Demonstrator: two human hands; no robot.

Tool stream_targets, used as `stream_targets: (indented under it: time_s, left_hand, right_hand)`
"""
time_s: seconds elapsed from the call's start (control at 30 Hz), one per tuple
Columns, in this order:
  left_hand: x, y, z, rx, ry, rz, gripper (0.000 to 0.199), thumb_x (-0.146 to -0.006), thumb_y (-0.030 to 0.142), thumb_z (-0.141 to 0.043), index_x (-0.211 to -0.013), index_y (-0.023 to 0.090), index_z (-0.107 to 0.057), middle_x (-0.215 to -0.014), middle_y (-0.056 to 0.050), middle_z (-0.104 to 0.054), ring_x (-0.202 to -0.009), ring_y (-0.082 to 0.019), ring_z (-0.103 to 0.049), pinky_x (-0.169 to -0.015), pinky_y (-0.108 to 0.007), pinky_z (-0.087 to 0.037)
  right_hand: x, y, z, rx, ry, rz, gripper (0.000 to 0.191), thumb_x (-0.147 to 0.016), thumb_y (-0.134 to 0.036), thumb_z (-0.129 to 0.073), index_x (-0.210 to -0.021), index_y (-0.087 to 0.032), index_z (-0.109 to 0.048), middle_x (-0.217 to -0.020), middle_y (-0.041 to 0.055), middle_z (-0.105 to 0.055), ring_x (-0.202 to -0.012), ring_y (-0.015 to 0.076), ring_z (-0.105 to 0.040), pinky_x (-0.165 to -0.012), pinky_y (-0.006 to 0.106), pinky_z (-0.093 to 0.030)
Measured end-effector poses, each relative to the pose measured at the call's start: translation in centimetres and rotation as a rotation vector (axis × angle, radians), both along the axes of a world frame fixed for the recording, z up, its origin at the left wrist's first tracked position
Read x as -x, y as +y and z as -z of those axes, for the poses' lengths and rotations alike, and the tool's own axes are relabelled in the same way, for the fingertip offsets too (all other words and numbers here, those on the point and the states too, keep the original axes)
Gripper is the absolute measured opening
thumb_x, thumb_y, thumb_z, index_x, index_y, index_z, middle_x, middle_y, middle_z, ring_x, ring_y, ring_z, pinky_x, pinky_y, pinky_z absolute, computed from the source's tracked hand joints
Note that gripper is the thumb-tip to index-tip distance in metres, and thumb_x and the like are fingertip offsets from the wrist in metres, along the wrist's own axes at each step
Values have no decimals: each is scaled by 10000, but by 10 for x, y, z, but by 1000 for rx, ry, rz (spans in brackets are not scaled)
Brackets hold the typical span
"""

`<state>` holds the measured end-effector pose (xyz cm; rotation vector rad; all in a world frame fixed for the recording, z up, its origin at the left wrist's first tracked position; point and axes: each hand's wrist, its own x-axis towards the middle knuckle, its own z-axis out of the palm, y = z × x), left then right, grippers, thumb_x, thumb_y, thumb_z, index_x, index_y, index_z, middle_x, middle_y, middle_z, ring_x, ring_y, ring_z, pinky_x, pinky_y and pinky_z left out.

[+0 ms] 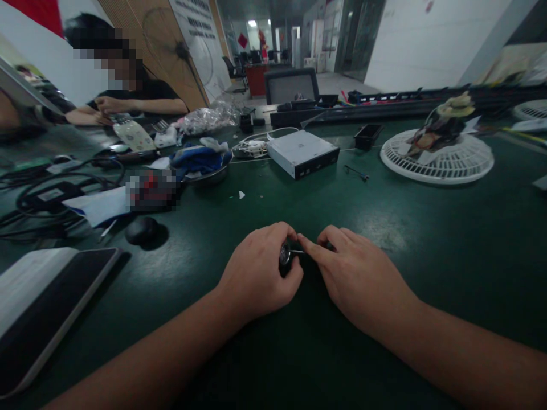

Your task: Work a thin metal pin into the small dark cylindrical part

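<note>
My left hand (258, 270) is wrapped round a small dark round object (284, 254) with a shiny rim, just above the green table (239, 364). From its right side a thin metal shaft (297, 251) sticks out towards my other hand. My right hand (356, 273) has its index finger stretched to the shaft, with the tip close to my left fingertips. The remaining right fingers are curled, and whether they hold anything is hidden.
A silver and black disc drive (303, 151) lies ahead, with a white fan grille (436, 156) to its right. At left are a black round object (142, 230), cables (51, 193) and a flat dark device (51, 313). A person (123, 85) sits at the back left.
</note>
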<state>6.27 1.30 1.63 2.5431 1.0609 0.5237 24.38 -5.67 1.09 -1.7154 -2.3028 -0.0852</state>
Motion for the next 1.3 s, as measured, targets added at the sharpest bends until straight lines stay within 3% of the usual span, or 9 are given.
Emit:
stream_targets:
  time_s: [0.2,0.3,0.47,0.63,0.8,0.97,1.17,1.3]
  left_hand:
    - [0,0,0,-10,52,36,334,-757,152,-568,-1087,192,-541,-1016,-67,-632,-904,-234,-600,-809,-427,-506]
    - [0,0,0,-9,61,41,298,-791,183,-573,-1088,188,-540,-1024,-75,-635,-920,-246,-603,-816,-441,-509]
    - [0,1,1,-26,15,18,253,-817,184,-581,-1064,194,-528,-977,-59,-630,-873,-229,-611,-769,-402,-509]
    - [1,3,3,-41,-13,-13,250,-791,153,-609,-1024,199,-530,-935,-41,-620,-850,-223,-605,-725,-373,-493]
    - [0,4,3,-41,6,47,201,-820,154,-609,-1008,209,-564,-915,-27,-625,-848,-219,-598,-733,-374,-482]
    - [1,5,4,-43,-43,3,205,-834,154,-610,-1030,208,-583,-952,-32,-643,-876,-215,-603,-774,-382,-492]
    - [1,6,6,-68,-60,82,244,-832,122,-614,-1061,206,-618,-952,-25,-664,-876,-206,-604,-765,-365,-497]
    - [1,6,5,-69,-66,104,212,-829,111,-630,-1025,193,-632,-948,-20,-669,-880,-201,-598,-776,-364,-497]
  right_hand:
    - [5,-2,-5,-21,27,-19,396,-981,-221,-495,-1342,-107,-612,-1071,130,-640,-917,263,-581,-758,419,-524]
    - [4,-1,-4,-59,92,-48,402,-969,-142,-485,-1358,-114,-582,-1112,116,-647,-937,244,-587,-797,408,-530]
    - [0,2,-4,-46,139,-45,249,-945,-87,-507,-1102,-161,-686,-1006,70,-660,-892,226,-585,-781,395,-508]
    - [3,1,-5,-18,188,-131,196,-939,-96,-529,-1031,-155,-691,-945,58,-656,-869,222,-570,-768,384,-494]
    - [3,0,-3,-53,200,-125,293,-932,-52,-511,-1155,-151,-675,-1039,69,-656,-921,226,-565,-814,389,-506]
    - [2,-1,-1,-13,98,-76,414,-887,-26,-539,-1243,-193,-666,-1092,73,-644,-943,240,-561,-805,403,-523]
    - [1,0,-1,-7,136,-125,341,-902,-61,-525,-1183,-164,-690,-1074,79,-654,-932,238,-566,-785,392,-529]
    - [0,-1,-2,-41,223,-148,383,-935,-63,-481,-1264,-157,-654,-1114,89,-665,-968,236,-582,-824,390,-530]
